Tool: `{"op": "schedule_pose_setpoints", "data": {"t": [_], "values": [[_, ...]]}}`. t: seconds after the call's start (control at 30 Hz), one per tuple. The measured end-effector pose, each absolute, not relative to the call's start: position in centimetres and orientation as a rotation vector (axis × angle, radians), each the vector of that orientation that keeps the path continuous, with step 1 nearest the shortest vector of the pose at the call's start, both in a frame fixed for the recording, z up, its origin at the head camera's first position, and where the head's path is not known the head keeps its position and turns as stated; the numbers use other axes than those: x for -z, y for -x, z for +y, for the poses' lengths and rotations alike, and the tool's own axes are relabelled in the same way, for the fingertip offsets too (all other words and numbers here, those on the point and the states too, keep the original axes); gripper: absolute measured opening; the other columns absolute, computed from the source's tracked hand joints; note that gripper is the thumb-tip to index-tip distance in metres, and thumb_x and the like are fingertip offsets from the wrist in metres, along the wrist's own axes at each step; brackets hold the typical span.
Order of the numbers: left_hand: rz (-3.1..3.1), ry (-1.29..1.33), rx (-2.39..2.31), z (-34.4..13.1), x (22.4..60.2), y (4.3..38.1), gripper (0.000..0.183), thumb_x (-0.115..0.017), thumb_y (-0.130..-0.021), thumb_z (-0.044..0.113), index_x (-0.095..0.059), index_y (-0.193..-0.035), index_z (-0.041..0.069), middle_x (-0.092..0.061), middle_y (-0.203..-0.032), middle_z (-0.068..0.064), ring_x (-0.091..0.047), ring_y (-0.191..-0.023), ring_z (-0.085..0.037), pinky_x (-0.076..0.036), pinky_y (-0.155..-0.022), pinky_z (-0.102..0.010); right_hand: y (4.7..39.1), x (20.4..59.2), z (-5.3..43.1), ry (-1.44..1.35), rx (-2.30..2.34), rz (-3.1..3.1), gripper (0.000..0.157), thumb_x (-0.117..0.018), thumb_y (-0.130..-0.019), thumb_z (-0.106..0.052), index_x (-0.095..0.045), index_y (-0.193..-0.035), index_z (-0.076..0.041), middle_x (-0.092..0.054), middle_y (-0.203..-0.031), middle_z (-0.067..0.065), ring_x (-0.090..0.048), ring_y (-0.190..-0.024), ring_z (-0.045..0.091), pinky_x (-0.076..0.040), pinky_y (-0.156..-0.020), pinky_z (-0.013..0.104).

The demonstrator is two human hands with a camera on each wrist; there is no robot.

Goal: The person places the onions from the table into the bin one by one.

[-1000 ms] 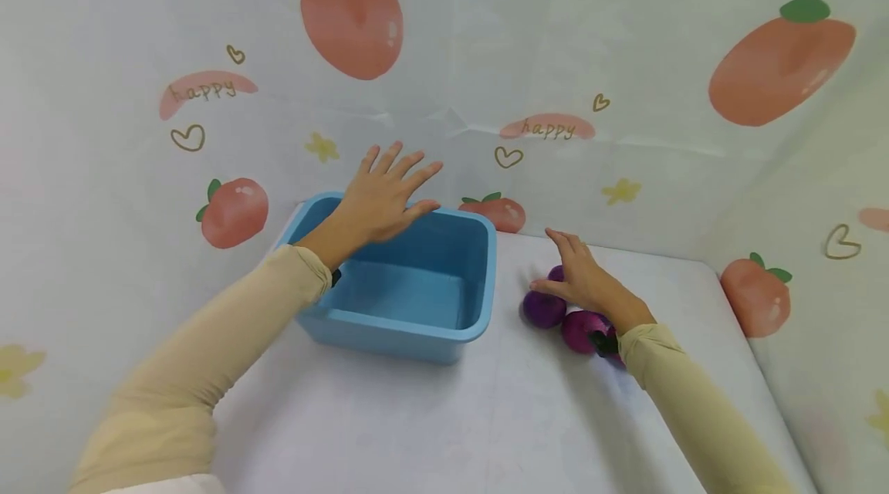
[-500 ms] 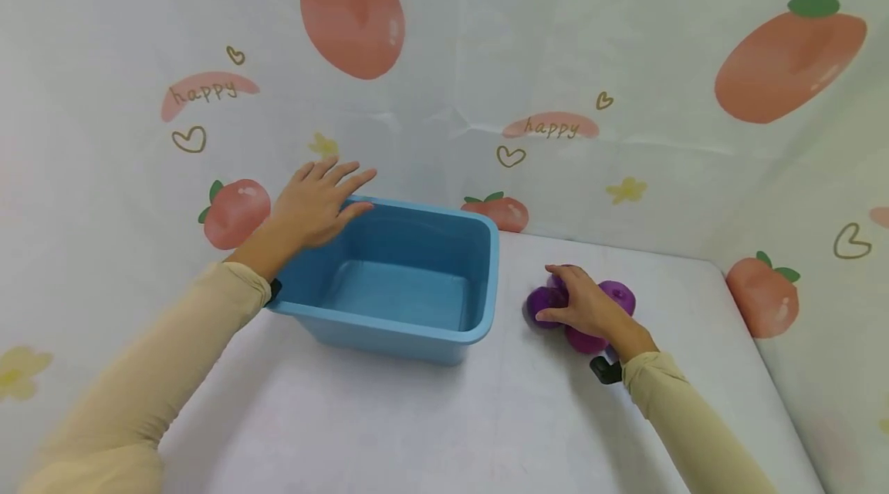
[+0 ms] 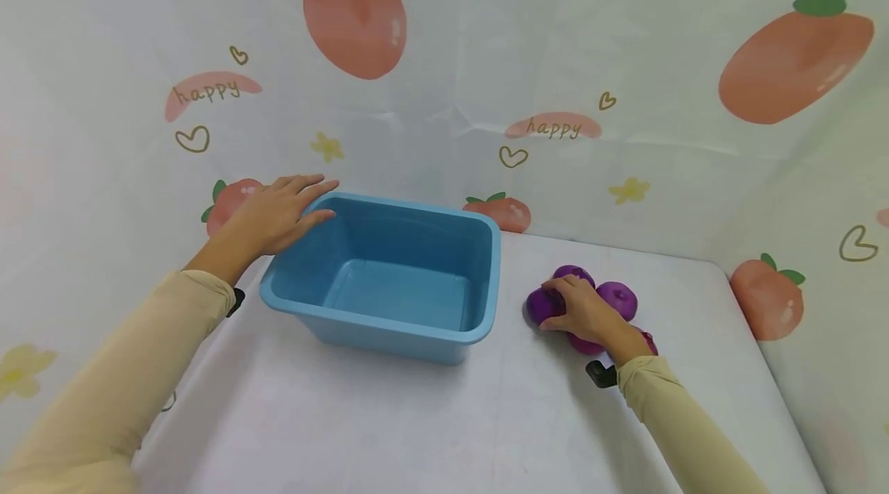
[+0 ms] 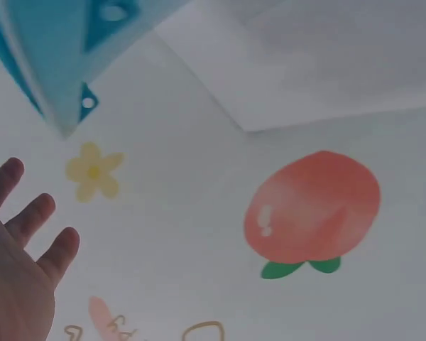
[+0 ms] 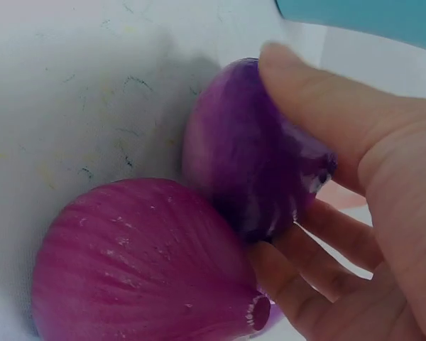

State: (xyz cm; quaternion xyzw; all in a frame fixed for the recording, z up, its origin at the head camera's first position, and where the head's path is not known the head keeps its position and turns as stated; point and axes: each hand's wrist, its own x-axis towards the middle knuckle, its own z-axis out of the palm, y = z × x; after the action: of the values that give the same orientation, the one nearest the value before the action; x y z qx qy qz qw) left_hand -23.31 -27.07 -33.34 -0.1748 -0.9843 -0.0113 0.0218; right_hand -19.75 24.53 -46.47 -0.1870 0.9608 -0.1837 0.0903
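A blue plastic tub (image 3: 479,278) stands empty on the white table (image 3: 389,424). My left hand (image 3: 305,197) hovers at the tub's back-left corner with straight, spread fingers and holds nothing. In the left wrist view its fingers (image 4: 35,213) are apart from the tub corner (image 4: 57,64). Right of the tub lie several purple onions (image 3: 616,299). My right hand (image 3: 556,307) grips the leftmost onion (image 3: 538,307), which rests on the table. The right wrist view has the thumb (image 5: 319,99) over that onion (image 5: 241,170), fingers curled beneath, and another onion (image 5: 142,263) touching it.
Sheets printed with peaches (image 3: 354,11) wall in the table at the back and both sides. The tub's wall (image 5: 369,14) is close to the gripped onion. Bare tabletop lies in front of the tub and the onions.
My left hand has drawn left and down from above the tub to its back-left corner. My right hand has sunk onto the onions and curled round the leftmost one.
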Motion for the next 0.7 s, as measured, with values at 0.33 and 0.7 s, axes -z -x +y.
{"op": "schedule_pose_setpoints", "data": {"t": [0.33,0.7], "values": [[-3.043,0.55,0.134,-28.8,35.8,22.8,0.068,-0.048,-0.092,0.055,-0.024,-0.151,0.034,-0.025,-0.159,-0.008,-0.029,-0.141,-0.043,-0.029,-0.106,-0.07,19.9,46.8,24.1,0.612,0.522,2.898,0.066,-0.082,-0.072,-0.026,-0.054,-0.129,-0.006,-0.056,-0.129,0.022,-0.045,-0.118,0.044,-0.043,-0.098,0.061],[-2.951,0.546,0.311,-29.6,37.8,22.6,0.069,-0.054,-0.091,0.045,-0.022,-0.151,0.037,-0.026,-0.159,-0.002,-0.033,-0.141,-0.04,-0.033,-0.106,-0.067,19.7,47.2,23.5,0.64,0.515,2.907,0.065,-0.082,-0.073,-0.025,-0.053,-0.13,-0.012,-0.055,-0.127,0.016,-0.05,-0.117,0.04,-0.047,-0.096,0.06]]}}
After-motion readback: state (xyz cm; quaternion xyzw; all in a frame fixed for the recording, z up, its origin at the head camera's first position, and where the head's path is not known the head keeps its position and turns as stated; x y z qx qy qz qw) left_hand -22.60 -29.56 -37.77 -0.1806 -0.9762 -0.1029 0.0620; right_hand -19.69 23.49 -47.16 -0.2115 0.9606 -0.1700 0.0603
